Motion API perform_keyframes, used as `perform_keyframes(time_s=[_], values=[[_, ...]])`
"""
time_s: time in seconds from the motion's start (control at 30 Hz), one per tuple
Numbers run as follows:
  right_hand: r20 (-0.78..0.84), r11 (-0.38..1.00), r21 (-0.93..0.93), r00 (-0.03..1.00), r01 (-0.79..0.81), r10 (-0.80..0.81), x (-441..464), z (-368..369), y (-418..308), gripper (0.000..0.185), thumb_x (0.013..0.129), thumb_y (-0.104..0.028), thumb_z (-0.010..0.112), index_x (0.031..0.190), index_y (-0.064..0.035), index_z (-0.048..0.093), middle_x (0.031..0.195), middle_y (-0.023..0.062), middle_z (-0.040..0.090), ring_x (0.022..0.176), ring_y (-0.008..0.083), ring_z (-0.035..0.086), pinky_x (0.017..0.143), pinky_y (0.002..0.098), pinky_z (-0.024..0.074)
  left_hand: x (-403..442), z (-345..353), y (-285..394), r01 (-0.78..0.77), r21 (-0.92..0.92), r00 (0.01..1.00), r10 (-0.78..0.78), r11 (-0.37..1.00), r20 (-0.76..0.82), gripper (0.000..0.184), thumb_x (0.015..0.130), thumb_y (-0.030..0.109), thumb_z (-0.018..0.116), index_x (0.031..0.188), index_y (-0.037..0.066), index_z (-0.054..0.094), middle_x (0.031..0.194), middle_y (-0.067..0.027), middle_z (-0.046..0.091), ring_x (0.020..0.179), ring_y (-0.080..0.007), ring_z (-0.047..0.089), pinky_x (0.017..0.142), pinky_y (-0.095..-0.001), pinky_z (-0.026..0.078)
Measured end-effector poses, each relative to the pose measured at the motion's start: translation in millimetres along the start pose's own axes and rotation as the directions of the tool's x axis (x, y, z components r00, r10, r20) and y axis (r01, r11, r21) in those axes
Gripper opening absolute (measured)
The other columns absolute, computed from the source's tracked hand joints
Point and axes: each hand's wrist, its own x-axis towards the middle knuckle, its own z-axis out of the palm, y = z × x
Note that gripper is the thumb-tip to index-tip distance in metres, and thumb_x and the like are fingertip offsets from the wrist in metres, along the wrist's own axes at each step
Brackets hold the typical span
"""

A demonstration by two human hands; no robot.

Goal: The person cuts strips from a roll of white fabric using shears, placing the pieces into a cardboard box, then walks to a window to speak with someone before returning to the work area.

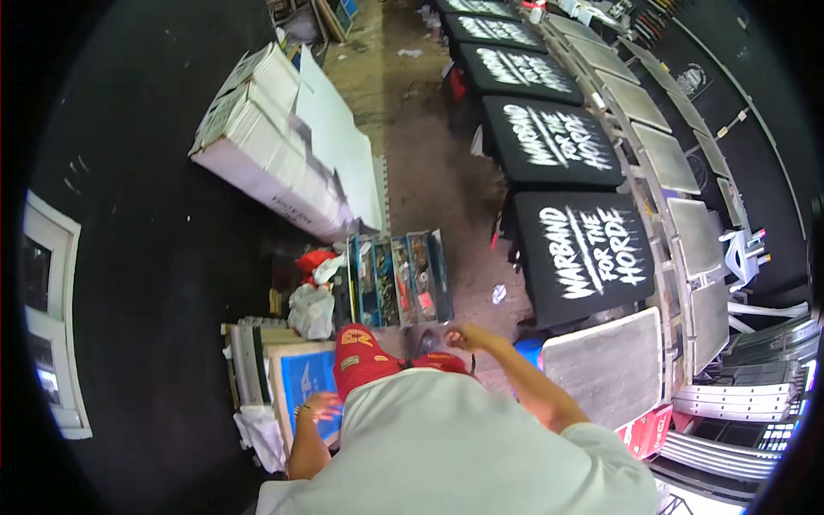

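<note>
My left hand (322, 406) hangs low beside the red shorts, over the blue framed screen (311, 382); its fingers are apart and nothing shows in them. Further right, my right hand (463, 337) is held out in front of the shorts, its fingers bent inward; whether it holds something is too small to tell. Just ahead of my legs, an open blue toolbox (401, 279) full of small tools stands on the floor. Black shirts (585, 256) with white lettering lie on a row of boards to the right of my right hand.
A long stack of white boxes (266, 159) stands at the left wall. Near the toolbox lies a plastic bag (312, 311). A bare grey board (605, 369) juts out at my right. Crumpled paper (499, 293) is on the brown floor. A white-framed window (64, 318) is far left.
</note>
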Motion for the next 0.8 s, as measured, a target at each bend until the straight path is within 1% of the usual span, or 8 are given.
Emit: perform_keyframes(time_s=[0.07, 0.17, 0.27, 0.43, 0.5, 0.57, 0.67, 0.8], values=[[-0.022, 0.989, 0.092, 0.993, -0.116, 0.119, -4.0, -0.8, 34.8, 0.029, 0.086, -0.02, 0.071, 0.112, -0.0071, 0.066, 0.089, 0.0087, 0.07, 0.078, 0.0165, 0.064, 0.067, 0.0329, 0.0512, 44.4, 29.6, 4.8, 0.185, 0.02, 0.983, -0.184, 0.983, -0.014, 0.031, 0.087, 0.015, 0.059, 0.118, 0.015, 0.062, 0.087, -0.0129, 0.068, 0.062, -0.0243, 0.065, 0.05, -0.0399, 0.052], [-0.111, 0.988, 0.097, 0.985, -0.121, 0.132, -10.6, -3.8, 57.6, 0.032, 0.089, -0.025, 0.069, 0.115, -0.0069, 0.066, 0.094, 0.0099, 0.07, 0.079, 0.0177, 0.064, 0.069, 0.0336, 0.0521, 81.3, 68.0, 52.2, 0.117, 0.517, 0.989, -0.052, 0.848, -0.137, 0.029, 0.086, 0.015, 0.06, 0.114, 0.016, 0.063, 0.082, -0.0117, 0.067, 0.058, -0.0233, 0.063, 0.047, -0.0388, 0.05], [-0.08, 0.98, 0.079, 0.979, -0.181, 0.188, -10.7, -13.9, 56.1, 0.035, 0.091, -0.03, 0.067, 0.118, -0.0067, 0.065, 0.103, 0.0124, 0.071, 0.087, 0.0211, 0.067, 0.075, 0.0348, 0.0534, 113.7, 81.2, 114.1, 0.061, 0.742, 0.976, 0.117, 0.668, -0.186, 0.027, 0.085, 0.015, 0.06, 0.111, 0.016, 0.065, 0.077, -0.0105, 0.066, 0.053, -0.0224, 0.06, 0.044, -0.0377, 0.048], [-0.089, 0.951, 0.222, 0.966, -0.217, 0.241, 8.5, -25.4, 79.1, 0.037, 0.092, -0.03, 0.066, 0.119, -0.0056, 0.064, 0.109, 0.0142, 0.07, 0.096, 0.0243, 0.068, 0.08, 0.036, 0.0539, 141.7, 84.3, 217.6, 0.04, 0.824, 0.936, 0.268, 0.565, -0.23, 0.024, 0.083, 0.015, 0.06, 0.106, 0.017, 0.067, 0.071, -0.0088, 0.065, 0.047, -0.0211, 0.057, 0.039, -0.0363, 0.045], [-0.233, 0.926, 0.345, 0.941, -0.155, 0.244, 12.6, -40.6, 72.3, 0.034, 0.09, -0.024, 0.067, 0.115, -0.0011, 0.065, 0.108, 0.0174, 0.07, 0.099, 0.0264, 0.068, 0.083, 0.0365, 0.0531, 159.9, 71.3, 256.1, -0.078, 0.718, 0.958, 0.252, 0.692, -0.14, 0.017, 0.082, 0.016, 0.061, 0.098, 0.016, 0.067, 0.068, -0.0039, 0.063, 0.044, -0.0165, 0.053, 0.036, -0.0329, 0.042], [-0.272, 0.892, 0.425, 0.918, -0.153, 0.287, 26.1, -59.8, 74.7, 0.034, 0.091, -0.024, 0.067, 0.115, -0.0003, 0.065, 0.108, 0.0171, 0.07, 0.099, 0.0261, 0.068, 0.084, 0.0362, 0.053, 206.4, 49.6, 301.7, 0.032, 0.727, 0.998, 0.017, 0.686, -0.06, 0.023, 0.083, 0.018, 0.064, 0.107, 0.018, 0.068, 0.083, -0.0012, 0.068, 0.055, -0.0156, 0.061, 0.042, -0.0318, 0.047], [-0.34, 0.861, 0.493, 0.883, -0.128, 0.325, 70.6, -93.6, 97.4, 0.034, 0.092, -0.023, 0.066, 0.118, -0.001, 0.064, 0.107, 0.0132, 0.07, 0.096, 0.0215, 0.067, 0.082, 0.0341, 0.0531, 211.6, 98.4, 370.2, 0.077, 0.854, 0.986, 0.088, 0.514, -0.142, 0.047, 0.085, 0.019, 0.068, 0.131, 0.024, 0.056, 0.109, -0.0048, 0.068, 0.075, -0.0188, 0.069, 0.05, -0.0331, 0.054], [-0.295, 0.85, 0.474, 0.868, -0.229, 0.399, 164.0, -187.3, 107.7, 0.032, 0.094, -0.021, 0.065, 0.121, -0.0031, 0.064, 0.103, 0.0068, 0.071, 0.092, 0.0144, 0.065, 0.079, 0.0308, 0.0527, 301.4, 122.8, 475.1, 0.013, 0.839, 0.991, 0.107, 0.545, -0.085, 0.036, 0.087, 0.018, 0.065, 0.123, 0.019, 0.059, 0.103, -0.0055, 0.068, 0.074, -0.018, 0.068, 0.052, -0.0319, 0.052]])
